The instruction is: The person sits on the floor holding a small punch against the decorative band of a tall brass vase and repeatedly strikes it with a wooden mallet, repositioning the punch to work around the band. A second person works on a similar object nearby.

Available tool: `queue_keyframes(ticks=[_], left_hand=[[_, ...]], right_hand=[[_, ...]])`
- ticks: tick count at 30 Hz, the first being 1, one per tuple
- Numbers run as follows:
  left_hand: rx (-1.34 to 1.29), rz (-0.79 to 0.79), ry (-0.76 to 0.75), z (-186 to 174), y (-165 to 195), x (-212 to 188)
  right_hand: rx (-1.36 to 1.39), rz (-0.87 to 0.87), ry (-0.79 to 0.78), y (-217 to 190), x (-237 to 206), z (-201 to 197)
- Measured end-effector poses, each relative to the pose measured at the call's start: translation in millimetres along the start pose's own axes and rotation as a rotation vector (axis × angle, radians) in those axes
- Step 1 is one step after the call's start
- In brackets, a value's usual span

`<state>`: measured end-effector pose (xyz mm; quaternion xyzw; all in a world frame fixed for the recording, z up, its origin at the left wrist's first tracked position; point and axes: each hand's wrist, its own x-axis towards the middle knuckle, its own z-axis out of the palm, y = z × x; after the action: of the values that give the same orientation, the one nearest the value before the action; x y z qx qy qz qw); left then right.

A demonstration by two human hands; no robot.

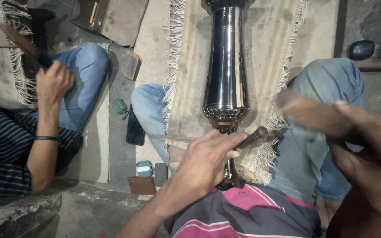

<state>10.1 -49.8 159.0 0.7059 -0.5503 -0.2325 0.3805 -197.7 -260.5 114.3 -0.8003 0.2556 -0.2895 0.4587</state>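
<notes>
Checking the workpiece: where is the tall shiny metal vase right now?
The tall shiny metal vase lies centre frame on the fringed beige cloth, across the person's knees, above the left hand.

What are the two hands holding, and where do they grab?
Left hand pinches a thin dark punch near its middle, against the vase. Right hand grips a blurred wooden mallet by one end.

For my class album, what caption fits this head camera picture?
Left hand holds a thin tool against a shiny metal vase; the blurred right hand grips a wooden mallet.

Glossy dark metal vase; rough fringed cloth mat.
</notes>
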Motion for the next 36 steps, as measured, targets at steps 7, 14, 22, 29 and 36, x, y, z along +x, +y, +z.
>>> queue_keyframes(ticks=[7, 14, 22, 29, 36], left_hand=[[-0.026, -0.010, -0.058, -3.9, 1.5, 0.2], [0.004, 0.002, 0.052, 5.0, 1.5, -8.5], [-0.010, -0.205, 0.370, 35.9, 10.2, -27.0], [0.057, -0.273, 0.522, 58.2, 7.1, -33.6], [0.027, -0.316, 0.539, 62.7, 3.2, -39.3]], right_hand=[[-0.332, -0.158, -0.075, -4.0, -4.2, 10.1], [-0.027, 0.044, -0.011, -21.7, 18.9, 13.8], [-0.240, -0.002, -0.197, -84.3, 72.1, 9.4], [-0.502, -0.468, -0.378, -72.7, 76.0, 13.1], [-0.679, -0.627, -0.426, -78.0, 73.3, 11.3]])
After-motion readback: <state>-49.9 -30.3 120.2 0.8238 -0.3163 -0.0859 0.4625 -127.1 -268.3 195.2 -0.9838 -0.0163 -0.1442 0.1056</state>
